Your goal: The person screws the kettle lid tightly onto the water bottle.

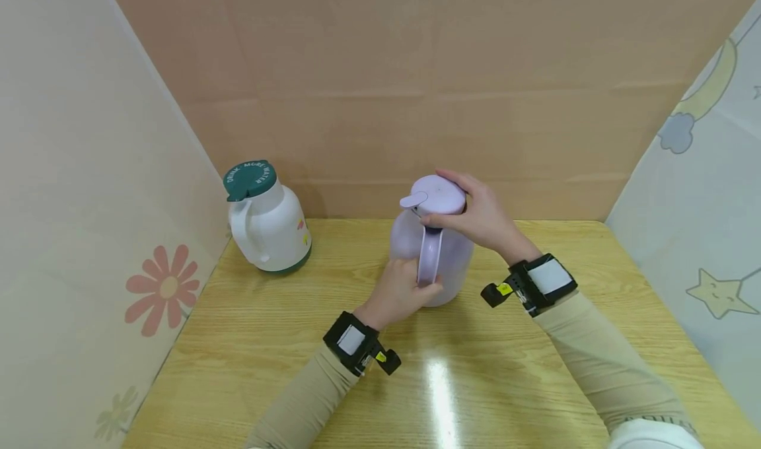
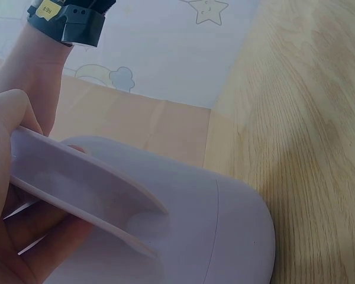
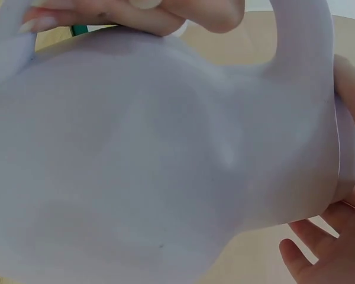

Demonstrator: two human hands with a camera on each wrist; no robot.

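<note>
The lilac jug (image 1: 431,247) stands mid-table, unmarked. The left hand (image 1: 397,294) curls round its handle (image 1: 429,257); the left wrist view shows the fingers (image 2: 23,234) wrapped inside the loop. The right hand (image 1: 478,214) grips the lid (image 1: 436,195), fingers curled over its rim. Far left, a white jug (image 1: 270,228) has a green lid (image 1: 250,179) reading "DRINK MORE WATER".

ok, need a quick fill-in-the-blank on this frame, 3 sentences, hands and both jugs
The left hand grips the lilac jug by its ____.
The right hand holds the jug's ____ from above.
The white jug at the table's far left has a ____ lid.

Missing words: handle; lid; green
</note>
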